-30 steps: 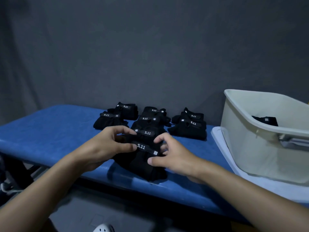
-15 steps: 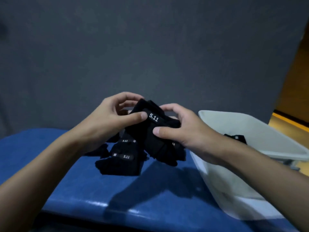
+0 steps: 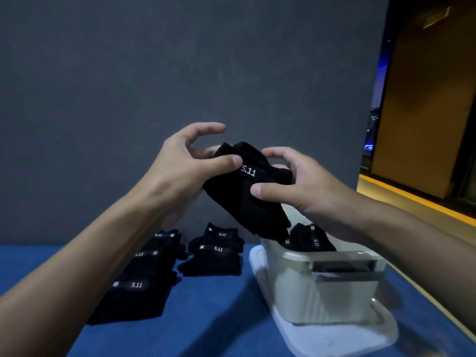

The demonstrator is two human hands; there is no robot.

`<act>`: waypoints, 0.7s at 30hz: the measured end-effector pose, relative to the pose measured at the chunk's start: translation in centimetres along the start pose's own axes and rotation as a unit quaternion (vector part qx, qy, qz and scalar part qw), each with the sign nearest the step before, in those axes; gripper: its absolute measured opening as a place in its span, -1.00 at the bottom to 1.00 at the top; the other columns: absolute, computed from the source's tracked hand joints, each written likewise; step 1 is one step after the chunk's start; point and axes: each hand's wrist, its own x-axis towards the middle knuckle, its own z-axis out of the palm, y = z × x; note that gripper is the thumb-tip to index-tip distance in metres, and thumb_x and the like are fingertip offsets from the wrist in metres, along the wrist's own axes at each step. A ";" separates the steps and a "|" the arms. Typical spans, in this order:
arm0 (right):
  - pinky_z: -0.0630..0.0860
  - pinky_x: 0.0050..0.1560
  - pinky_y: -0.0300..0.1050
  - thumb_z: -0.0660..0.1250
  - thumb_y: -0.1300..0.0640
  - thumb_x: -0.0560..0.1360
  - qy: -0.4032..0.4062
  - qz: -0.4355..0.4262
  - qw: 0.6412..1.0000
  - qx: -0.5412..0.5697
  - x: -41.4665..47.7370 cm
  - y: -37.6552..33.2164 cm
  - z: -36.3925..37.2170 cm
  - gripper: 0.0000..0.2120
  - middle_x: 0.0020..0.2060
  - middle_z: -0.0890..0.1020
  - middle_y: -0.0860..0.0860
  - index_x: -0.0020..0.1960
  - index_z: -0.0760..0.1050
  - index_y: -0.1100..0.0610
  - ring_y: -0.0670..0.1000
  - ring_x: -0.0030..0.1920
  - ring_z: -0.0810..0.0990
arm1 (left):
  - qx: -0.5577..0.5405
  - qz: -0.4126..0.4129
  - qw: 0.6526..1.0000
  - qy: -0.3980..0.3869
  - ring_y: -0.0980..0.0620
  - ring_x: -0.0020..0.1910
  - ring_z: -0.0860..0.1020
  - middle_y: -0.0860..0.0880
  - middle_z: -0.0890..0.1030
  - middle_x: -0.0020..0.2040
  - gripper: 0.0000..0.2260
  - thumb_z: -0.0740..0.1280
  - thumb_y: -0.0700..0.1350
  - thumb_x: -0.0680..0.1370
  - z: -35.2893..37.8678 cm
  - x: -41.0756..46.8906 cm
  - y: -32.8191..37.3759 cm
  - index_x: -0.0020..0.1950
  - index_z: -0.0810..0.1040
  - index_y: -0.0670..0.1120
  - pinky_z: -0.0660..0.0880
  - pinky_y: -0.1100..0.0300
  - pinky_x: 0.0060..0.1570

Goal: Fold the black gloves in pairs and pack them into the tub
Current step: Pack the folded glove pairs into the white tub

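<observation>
While the left hand (image 3: 180,171) and right hand (image 3: 296,186) both pinch the folded glove pair (image 3: 239,202) above the tub (image 3: 296,287), its loose lower end could unfold or snag the tub's rim.

Two bare arms, skin showing right out to the frame edge.
The left hand (image 3: 185,166) and left forearm (image 3: 90,258) lie toward 8 o'clock, the right hand (image 3: 296,186) and right forearm (image 3: 412,235) toward 4 o'clock; the thumbnails (image 3: 236,159) are short and trimmed.

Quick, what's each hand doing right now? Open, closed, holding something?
Left hand: holds the folded gloves, thumb pressed on top.
Right hand: holds the same folded gloves from the other side.
</observation>
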 end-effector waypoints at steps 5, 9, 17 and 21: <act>0.58 0.17 0.12 0.53 0.08 0.33 -0.002 0.029 0.993 0.117 0.0 1.6 -1.0 -0.46 0.12 0.66 0.14 0.27 0.46 0.07 0.13 0.11 0.66 | -0.055 0.037 0.997 0.034 -0.06 -0.10 0.67 -0.13 0.68 -0.05 -0.60 0.43 -0.37 0.45 1.4 1.1 -1.0 0.25 0.53 -0.10 0.60 0.11 -0.04; 0.57 0.16 0.08 0.46 0.05 0.36 -0.018 0.061 0.990 0.129 -0.2 1.8 -1.9 -0.47 0.12 0.66 0.17 0.29 0.42 0.02 0.16 0.09 0.67 | -0.084 0.038 0.995 0.029 -0.03 -0.12 0.66 -0.14 0.67 -0.05 -0.51 0.49 -0.34 0.36 1.6 1.7 -1.9 0.26 0.52 -0.11 0.59 0.15 -0.10; 0.60 0.13 0.14 0.45 0.04 0.32 -0.050 0.171 0.950 0.256 0.3 2.9 -2.9 -0.37 0.18 0.61 0.22 0.33 0.37 0.16 0.31 0.06 0.66 | -0.126 0.070 0.988 0.046 0.00 -0.08 0.66 -0.08 0.67 -0.09 -0.58 0.46 -0.35 0.37 2.3 2.7 -3.3 0.18 0.54 -0.07 0.59 0.14 -0.05; 0.63 0.07 0.12 0.49 0.23 0.26 0.060 0.113 0.945 0.300 0.7 3.4 -3.2 -0.35 0.08 0.65 0.22 0.31 0.39 0.20 0.21 0.04 0.68 | -0.076 0.034 0.995 0.061 -0.01 -0.09 0.65 -0.14 0.65 0.00 -0.60 0.47 -0.29 0.37 2.5 2.8 -4.1 0.17 0.56 -0.04 0.58 0.13 -0.12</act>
